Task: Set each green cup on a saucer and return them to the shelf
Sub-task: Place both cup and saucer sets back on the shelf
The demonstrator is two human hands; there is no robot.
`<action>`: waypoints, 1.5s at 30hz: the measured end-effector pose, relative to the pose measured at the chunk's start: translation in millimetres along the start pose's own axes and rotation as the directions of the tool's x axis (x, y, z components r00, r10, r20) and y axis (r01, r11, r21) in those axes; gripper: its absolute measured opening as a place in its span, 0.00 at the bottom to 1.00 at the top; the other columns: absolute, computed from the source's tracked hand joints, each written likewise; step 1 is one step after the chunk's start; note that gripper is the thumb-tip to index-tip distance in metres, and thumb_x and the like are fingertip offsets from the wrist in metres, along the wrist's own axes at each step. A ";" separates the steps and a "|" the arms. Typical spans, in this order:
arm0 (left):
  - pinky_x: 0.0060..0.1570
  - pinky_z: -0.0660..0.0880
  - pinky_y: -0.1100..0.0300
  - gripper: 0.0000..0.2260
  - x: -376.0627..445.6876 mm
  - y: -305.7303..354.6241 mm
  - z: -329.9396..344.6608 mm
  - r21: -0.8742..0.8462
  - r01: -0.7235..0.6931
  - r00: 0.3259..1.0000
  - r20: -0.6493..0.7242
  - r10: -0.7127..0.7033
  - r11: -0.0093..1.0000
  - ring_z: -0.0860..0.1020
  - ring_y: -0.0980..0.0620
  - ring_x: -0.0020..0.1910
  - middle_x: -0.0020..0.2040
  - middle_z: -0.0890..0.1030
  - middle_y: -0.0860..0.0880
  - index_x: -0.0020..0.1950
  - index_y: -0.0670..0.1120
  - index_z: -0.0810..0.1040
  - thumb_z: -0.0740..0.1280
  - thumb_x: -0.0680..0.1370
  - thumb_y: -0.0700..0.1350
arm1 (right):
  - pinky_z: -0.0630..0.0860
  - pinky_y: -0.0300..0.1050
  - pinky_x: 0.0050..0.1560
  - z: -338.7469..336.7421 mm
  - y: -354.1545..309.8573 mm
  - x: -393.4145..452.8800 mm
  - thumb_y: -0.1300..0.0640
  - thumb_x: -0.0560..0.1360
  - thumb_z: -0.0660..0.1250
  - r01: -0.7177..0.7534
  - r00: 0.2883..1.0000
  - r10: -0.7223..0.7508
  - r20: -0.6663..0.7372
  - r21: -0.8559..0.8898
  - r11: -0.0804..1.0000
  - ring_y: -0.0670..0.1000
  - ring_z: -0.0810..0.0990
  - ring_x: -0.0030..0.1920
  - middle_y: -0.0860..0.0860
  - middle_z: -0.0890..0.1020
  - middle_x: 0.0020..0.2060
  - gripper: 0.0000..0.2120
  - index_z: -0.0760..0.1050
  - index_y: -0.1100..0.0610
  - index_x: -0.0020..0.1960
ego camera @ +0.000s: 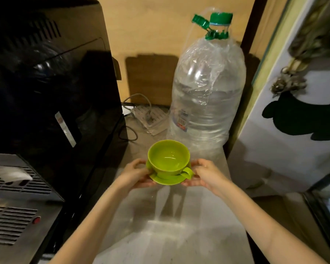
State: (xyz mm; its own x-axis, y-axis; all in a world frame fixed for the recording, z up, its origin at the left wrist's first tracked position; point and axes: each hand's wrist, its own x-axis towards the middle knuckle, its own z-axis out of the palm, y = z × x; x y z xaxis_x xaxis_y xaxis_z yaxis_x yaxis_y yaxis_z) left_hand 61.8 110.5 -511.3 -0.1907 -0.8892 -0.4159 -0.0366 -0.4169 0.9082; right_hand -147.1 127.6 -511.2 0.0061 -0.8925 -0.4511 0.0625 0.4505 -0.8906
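A lime-green cup (168, 159) stands upright and empty on a matching green saucer (166, 180), its handle pointing right and toward me. Both hands carry the saucer above the grey counter (171, 225). My left hand (135, 175) grips the saucer's left rim, fingers curled under it. My right hand (204, 174) grips the right rim, just beside the cup's handle. No other cup or saucer is in view.
A large clear water bottle (208, 88) with a green cap stands right behind the cup. A black appliance (51, 92) fills the left side, with a metal vented unit (17, 197) below it. Cables and a power strip (147, 115) lie at the back. A white panel (293, 130) stands to the right.
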 end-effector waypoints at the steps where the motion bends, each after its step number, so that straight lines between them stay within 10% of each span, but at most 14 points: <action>1: 0.26 0.79 0.63 0.08 -5.5 13.5 2.2 -0.021 -0.032 0.999 0.026 0.033 0.999 0.82 0.52 0.25 0.30 0.83 0.43 0.51 0.47 0.73 0.65 0.74 0.36 | 0.81 0.44 0.26 -2.8 -11.7 -5.7 0.73 0.74 0.56 0.022 1.000 -0.023 0.007 0.020 1.000 0.52 0.82 0.23 0.60 0.81 0.30 0.10 0.68 0.66 0.53; 19: 0.20 0.74 0.70 0.05 -117.2 273.0 52.5 -0.368 -0.529 0.792 0.110 0.600 0.765 0.79 0.56 0.20 0.23 0.81 0.44 0.41 0.36 0.77 0.63 0.74 0.35 | 0.79 0.38 0.24 -9.6 -274.7 -157.5 0.70 0.75 0.58 0.531 0.840 -0.543 -0.008 0.219 0.818 0.54 0.84 0.27 0.61 0.84 0.27 0.08 0.74 0.72 0.49; 33: 0.17 0.73 0.66 0.04 -175.0 444.4 58.6 -0.446 -0.655 0.669 0.034 0.743 0.610 0.79 0.51 0.19 0.22 0.80 0.40 0.41 0.34 0.73 0.63 0.74 0.34 | 0.78 0.38 0.21 12.9 -440.8 -216.6 0.70 0.74 0.60 0.767 0.633 -0.771 -0.069 0.190 0.613 0.52 0.82 0.23 0.62 0.82 0.25 0.06 0.75 0.70 0.44; 41: 0.19 0.75 0.65 0.07 -166.9 509.9 53.5 -0.380 -0.741 0.606 -0.023 0.795 0.553 0.78 0.50 0.17 0.20 0.78 0.38 0.37 0.33 0.73 0.61 0.75 0.31 | 0.79 0.37 0.23 26.5 -509.5 -204.1 0.69 0.76 0.58 0.784 0.617 -0.784 -0.062 0.128 0.607 0.50 0.81 0.21 0.63 0.81 0.33 0.07 0.74 0.71 0.47; 45: 0.18 0.75 0.64 0.06 -145.8 530.8 45.2 -0.342 -0.737 0.632 -0.047 0.773 0.582 0.77 0.49 0.16 0.19 0.78 0.37 0.38 0.35 0.73 0.61 0.75 0.31 | 0.78 0.38 0.21 29.9 -531.8 -177.6 0.71 0.75 0.58 0.772 0.633 -0.772 -0.057 0.115 0.625 0.51 0.80 0.19 0.61 0.80 0.19 0.06 0.73 0.70 0.42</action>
State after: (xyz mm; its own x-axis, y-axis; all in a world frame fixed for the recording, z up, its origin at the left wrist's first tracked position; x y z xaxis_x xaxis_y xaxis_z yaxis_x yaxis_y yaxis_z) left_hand 25.9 27.3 33.5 -0.1030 -0.8935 0.4371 0.4552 0.3484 0.8194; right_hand -151.6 45.9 44.3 -0.1010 -0.9116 0.3985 0.1586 -0.4102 -0.8981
